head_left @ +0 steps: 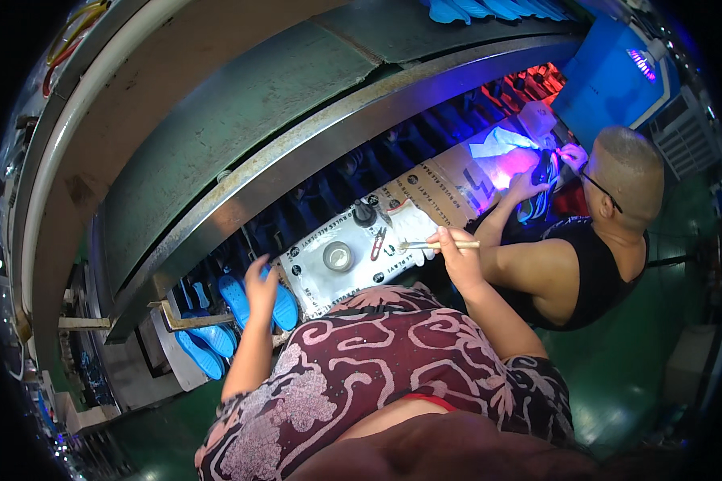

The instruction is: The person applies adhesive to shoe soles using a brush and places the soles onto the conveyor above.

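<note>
My right hand point(457, 258) is closed around the handle of a small brush point(437, 244), held level over the right part of a white work board point(317, 282). Its bristle end points left. At the board's left edge my left hand point(261, 287) is slightly blurred, fingers apart, holding nothing that I can see. It is nearest to a pair of blue shoe soles, one on its left point(234, 301) and one on its right point(285, 309). On the board stand a round tin point(338, 256) and a dark, squat container point(364, 212). A red-handled tool point(378, 244) lies near a white cloth point(413, 227).
More blue soles point(199, 353) lie at the left on a ledge. Beyond the board runs a conveyor with a metal rail point(297, 136). Close on my right a co-worker point(569, 268) handles a blue shoe part under purple light. A blue cabinet point(610, 68) stands far right.
</note>
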